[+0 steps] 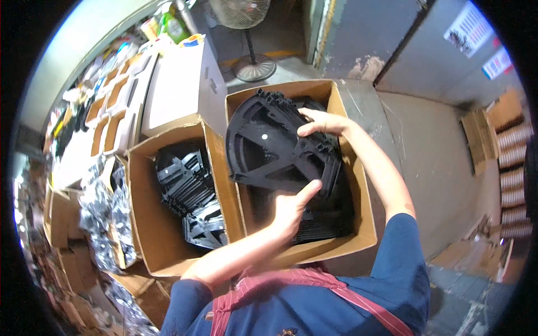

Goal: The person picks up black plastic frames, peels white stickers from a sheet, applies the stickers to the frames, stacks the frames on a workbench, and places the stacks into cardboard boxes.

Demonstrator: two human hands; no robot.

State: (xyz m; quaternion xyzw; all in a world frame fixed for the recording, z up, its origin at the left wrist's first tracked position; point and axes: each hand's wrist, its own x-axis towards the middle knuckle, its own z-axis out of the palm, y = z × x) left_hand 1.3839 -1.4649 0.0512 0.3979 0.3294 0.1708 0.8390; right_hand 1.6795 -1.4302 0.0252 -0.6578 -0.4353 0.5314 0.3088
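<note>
A stack of black plastic semicircular frames with spokes (262, 162) is tilted in the mouth of the right cardboard box (367, 215). My left hand (290, 211) grips its near edge, thumb on top and the other fingers hidden beneath. At the far right edge my right hand (324, 122) holds the same stack, with the thumb and fingers bent over the rim. Below it, more black parts (322, 224) lie inside the box.
Left of it, another cardboard box (159, 238) holds stacked dark parts (188, 176). Behind stands a white cabinet (174, 84), beside white trays (115, 106). A pedestal fan (255, 68) is at the back. Clear plastic bags (103, 218) lie far left; cardboard pieces (479, 140) lean at the right.
</note>
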